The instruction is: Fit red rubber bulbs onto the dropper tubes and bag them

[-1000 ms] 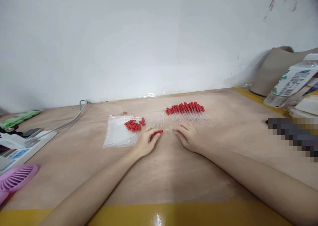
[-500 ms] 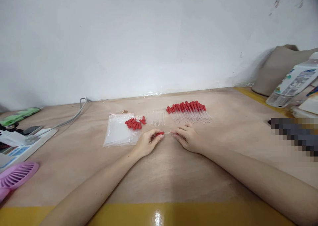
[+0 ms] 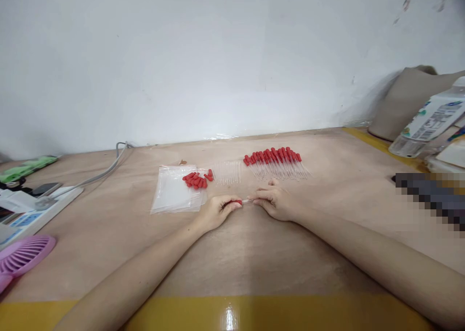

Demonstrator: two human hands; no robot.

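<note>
My left hand [image 3: 217, 212] pinches a red rubber dropper bulb [image 3: 239, 202], mostly hidden by the fingers. From its open end a thin clear dropper tube [image 3: 247, 200] runs across to my right hand [image 3: 274, 202], whose fingertips are closed on the tube. Tube and bulb meet in line; how deep the tube sits inside cannot be seen. Behind my left hand, several loose red bulbs [image 3: 196, 181] lie on a clear plastic bag [image 3: 170, 190]. Bare clear tubes [image 3: 227, 172] lie beside them. Beyond my right hand rests a row of droppers with red bulbs [image 3: 274, 156].
At the left are a power strip [image 3: 69, 195] with a grey cable [image 3: 109, 168], a pink fan [image 3: 27, 256] and a green packet [image 3: 29, 168]. A plastic bottle [image 3: 430, 120] leans at the right, near a pixelated dark object [image 3: 432, 195]. A wall [image 3: 232, 64] bounds the table behind.
Both hands have shifted slightly, the joined bulb and tube sitting a little lower and nearer to me. Less of the bulb shows between my left fingers. The laid-out things have stayed put.
</note>
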